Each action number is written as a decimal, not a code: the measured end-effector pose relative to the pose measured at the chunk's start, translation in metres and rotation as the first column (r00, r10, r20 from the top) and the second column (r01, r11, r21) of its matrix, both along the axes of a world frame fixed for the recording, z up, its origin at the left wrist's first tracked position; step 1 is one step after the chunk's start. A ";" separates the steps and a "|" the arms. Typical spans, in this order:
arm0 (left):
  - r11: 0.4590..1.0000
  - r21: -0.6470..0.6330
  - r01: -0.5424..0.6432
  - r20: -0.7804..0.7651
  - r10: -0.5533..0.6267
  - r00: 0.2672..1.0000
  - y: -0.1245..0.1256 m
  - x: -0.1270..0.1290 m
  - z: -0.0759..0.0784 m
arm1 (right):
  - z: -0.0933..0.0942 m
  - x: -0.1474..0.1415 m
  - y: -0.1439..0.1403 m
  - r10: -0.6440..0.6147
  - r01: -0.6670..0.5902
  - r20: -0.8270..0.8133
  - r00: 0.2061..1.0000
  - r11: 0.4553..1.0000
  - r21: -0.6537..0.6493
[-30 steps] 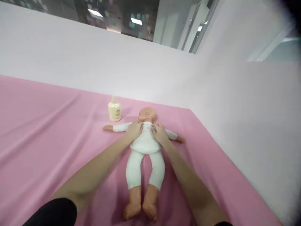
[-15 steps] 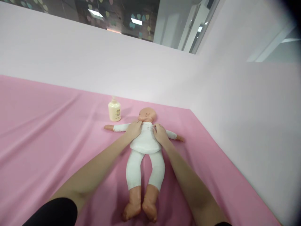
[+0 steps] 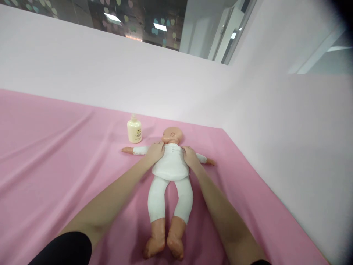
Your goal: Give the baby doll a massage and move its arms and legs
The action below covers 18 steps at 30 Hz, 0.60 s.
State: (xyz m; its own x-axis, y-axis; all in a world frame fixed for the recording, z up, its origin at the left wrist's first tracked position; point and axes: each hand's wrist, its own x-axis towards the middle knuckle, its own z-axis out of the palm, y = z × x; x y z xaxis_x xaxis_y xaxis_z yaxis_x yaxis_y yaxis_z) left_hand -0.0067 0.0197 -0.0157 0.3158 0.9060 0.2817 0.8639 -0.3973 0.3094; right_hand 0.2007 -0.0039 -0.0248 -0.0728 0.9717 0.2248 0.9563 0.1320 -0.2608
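A baby doll in a white top and white leggings lies stretched out, its bald head turned to the left and its arms spread sideways. My left hand rests over the doll's left-hand shoulder in view, where the sleeve meets the top. Over the opposite shoulder lies my right hand. Both hands touch the cloth with fingers laid over it, not grasping; the fingertips are partly hidden. Between them the white chest or back panel shows small marks near the neck.
A cream pump bottle with dark print stands left of the doll's head. Beneath everything spreads a pink sheet with folds. White walls rise behind and to the right, with a window above.
Both my hands have slid slightly outward from the upper middle of the doll's torso toward its shoulders. The doll and the bottle stay in place.
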 end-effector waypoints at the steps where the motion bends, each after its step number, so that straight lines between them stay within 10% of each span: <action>1: 1.000 -0.003 -0.018 -0.011 0.018 1.000 0.000 0.000 0.000 | -0.001 0.002 0.000 -0.032 0.032 0.029 0.999 0.999 -0.010; 18: 0.954 -0.135 -0.268 -0.186 0.241 0.953 0.015 -0.039 0.004 | 0.002 0.031 -0.004 -0.280 0.285 0.158 0.947 0.959 -0.009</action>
